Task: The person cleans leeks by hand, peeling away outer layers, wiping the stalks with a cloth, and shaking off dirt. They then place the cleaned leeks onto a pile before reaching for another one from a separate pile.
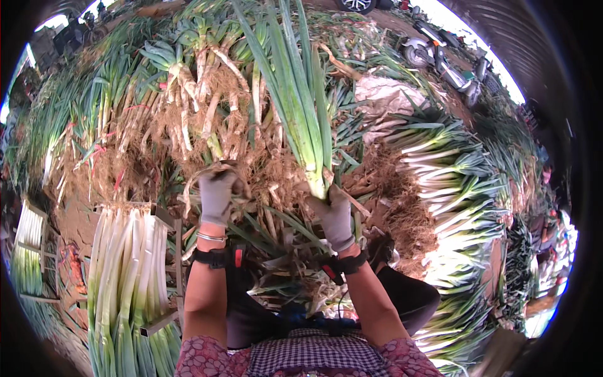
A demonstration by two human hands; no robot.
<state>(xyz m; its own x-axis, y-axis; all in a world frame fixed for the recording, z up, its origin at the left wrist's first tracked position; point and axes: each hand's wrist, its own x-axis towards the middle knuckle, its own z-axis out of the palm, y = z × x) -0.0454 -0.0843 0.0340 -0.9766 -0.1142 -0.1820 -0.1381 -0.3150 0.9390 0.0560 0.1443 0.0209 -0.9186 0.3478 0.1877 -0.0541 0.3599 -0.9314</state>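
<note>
While heaps of uncleaned leeks (188,94) with earthy roots fill the ground ahead, a long bank of trimmed leeks (452,182) curves along the right side, white stalks outward. At lower left a wooden rack (164,220) holds a bundle of cleaned leeks (129,270), stalks white, lying side by side lengthwise. A second rack (28,251) farther left holds more cleaned stalks. Parked scooters (440,60) stand at upper right. One leek (301,107) rises upright at centre, green leaves fanned upward. Right hand (336,217), gloved grey, is clamped around its pale base. Left hand (217,191), also gloved, is closed on dry peelings and roots (207,169) just beside it. Hands are apart, near each other.
</note>
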